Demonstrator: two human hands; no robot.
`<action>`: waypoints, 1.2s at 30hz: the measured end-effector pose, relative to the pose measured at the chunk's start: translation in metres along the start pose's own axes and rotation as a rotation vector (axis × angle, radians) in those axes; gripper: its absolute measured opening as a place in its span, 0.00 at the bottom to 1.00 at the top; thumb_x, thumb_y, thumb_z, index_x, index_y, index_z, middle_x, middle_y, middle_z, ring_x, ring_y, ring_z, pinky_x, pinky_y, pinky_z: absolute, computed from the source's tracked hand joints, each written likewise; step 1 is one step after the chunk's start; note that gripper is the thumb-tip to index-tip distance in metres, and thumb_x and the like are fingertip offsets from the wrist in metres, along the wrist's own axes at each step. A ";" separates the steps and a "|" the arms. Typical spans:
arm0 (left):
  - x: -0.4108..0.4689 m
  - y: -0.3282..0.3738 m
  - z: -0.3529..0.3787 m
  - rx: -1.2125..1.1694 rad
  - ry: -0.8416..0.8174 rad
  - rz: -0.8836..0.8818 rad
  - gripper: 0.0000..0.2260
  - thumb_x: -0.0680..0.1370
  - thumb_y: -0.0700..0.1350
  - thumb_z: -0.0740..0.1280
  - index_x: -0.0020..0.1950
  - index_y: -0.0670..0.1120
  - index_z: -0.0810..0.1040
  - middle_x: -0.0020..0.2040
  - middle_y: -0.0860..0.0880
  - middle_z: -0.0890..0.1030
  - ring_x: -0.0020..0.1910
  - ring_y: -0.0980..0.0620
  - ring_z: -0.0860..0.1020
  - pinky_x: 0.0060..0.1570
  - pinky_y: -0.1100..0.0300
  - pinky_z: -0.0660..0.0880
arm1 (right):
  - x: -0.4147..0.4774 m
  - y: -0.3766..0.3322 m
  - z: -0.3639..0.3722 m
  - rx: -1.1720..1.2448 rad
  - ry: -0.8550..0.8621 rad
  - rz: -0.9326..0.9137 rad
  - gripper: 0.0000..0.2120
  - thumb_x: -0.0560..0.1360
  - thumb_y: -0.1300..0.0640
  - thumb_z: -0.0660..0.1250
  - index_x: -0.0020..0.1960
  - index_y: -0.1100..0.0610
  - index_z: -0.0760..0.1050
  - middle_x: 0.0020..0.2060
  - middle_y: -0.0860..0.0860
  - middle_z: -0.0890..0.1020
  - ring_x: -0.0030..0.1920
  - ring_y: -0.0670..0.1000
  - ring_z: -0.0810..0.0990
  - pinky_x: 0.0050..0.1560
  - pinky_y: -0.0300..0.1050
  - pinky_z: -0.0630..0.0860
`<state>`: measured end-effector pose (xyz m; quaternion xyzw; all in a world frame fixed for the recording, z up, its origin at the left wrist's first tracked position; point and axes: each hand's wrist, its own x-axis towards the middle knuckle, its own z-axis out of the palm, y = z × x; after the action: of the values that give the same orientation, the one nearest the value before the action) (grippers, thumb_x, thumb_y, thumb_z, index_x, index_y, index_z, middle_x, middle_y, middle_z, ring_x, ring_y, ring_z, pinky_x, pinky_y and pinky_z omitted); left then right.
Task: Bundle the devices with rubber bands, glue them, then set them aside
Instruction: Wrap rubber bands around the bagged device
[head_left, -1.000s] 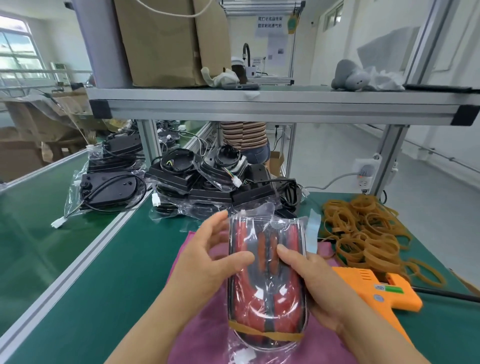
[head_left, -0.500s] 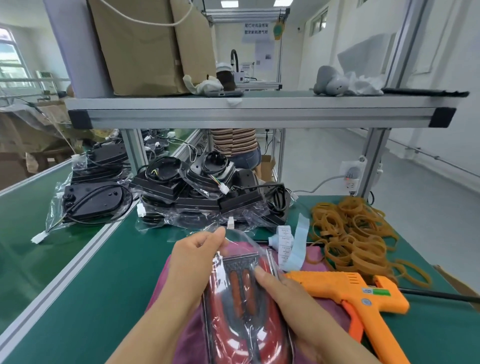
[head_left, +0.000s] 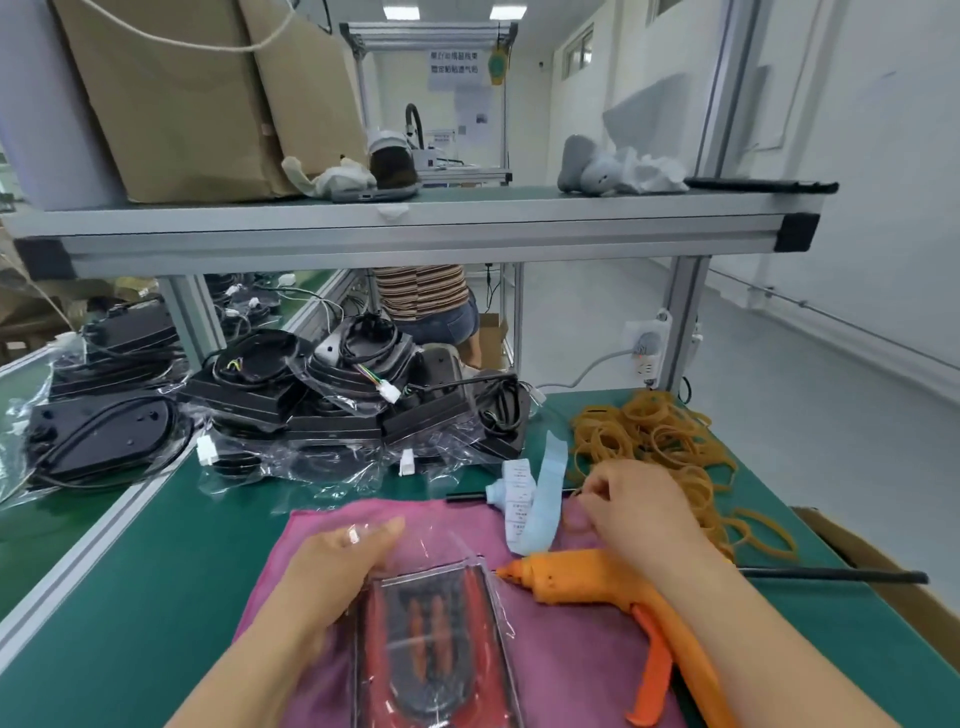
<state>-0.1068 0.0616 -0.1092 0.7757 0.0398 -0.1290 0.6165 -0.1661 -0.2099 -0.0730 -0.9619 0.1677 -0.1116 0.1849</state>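
Note:
A red and black device in a clear bag (head_left: 436, 649) lies on the pink cloth (head_left: 322, 525) at the near edge of the table. My left hand (head_left: 337, 566) grips the bag's upper left side, fingers curled over the plastic. My right hand (head_left: 639, 509) is at the near edge of the pile of tan rubber bands (head_left: 660, 436), where its curled fingers and thumb pinch a band. The orange glue gun (head_left: 597, 582) lies on the cloth under my right forearm, nozzle pointing left at the device.
Several bagged black devices with cables (head_left: 332, 415) are heaped at the back of the green table. A blue and white label strip (head_left: 540, 499) lies beside the bands. An aluminium shelf (head_left: 415, 228) spans overhead. A cardboard box (head_left: 883, 571) sits right. A person in a striped shirt (head_left: 421, 296) stands behind.
The device was lowered onto the cloth. My right hand let go of it and moved right and forward to the rubber band pile. My left hand kept its hold.

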 end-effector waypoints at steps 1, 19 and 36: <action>-0.001 0.001 -0.003 0.014 0.057 0.030 0.14 0.75 0.53 0.73 0.45 0.41 0.85 0.40 0.47 0.86 0.44 0.46 0.82 0.54 0.49 0.77 | 0.012 0.010 -0.001 -0.085 -0.024 0.038 0.06 0.75 0.56 0.65 0.40 0.54 0.79 0.39 0.49 0.81 0.44 0.51 0.79 0.40 0.45 0.75; -0.043 0.047 -0.005 0.055 0.306 0.426 0.04 0.75 0.52 0.71 0.41 0.61 0.83 0.41 0.63 0.84 0.42 0.62 0.80 0.43 0.62 0.73 | 0.021 0.015 -0.027 0.101 0.101 0.069 0.12 0.81 0.55 0.60 0.46 0.59 0.80 0.41 0.53 0.82 0.43 0.54 0.79 0.42 0.48 0.77; -0.053 0.048 -0.008 -1.000 -0.632 0.017 0.10 0.75 0.49 0.66 0.38 0.47 0.81 0.36 0.50 0.79 0.38 0.51 0.79 0.50 0.51 0.76 | -0.044 -0.100 -0.012 1.222 -0.723 -0.054 0.11 0.79 0.61 0.66 0.37 0.56 0.76 0.31 0.49 0.77 0.25 0.42 0.67 0.21 0.30 0.61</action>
<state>-0.1464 0.0635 -0.0492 0.3151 -0.0959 -0.3144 0.8903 -0.1820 -0.1097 -0.0299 -0.6666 -0.0209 0.1360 0.7326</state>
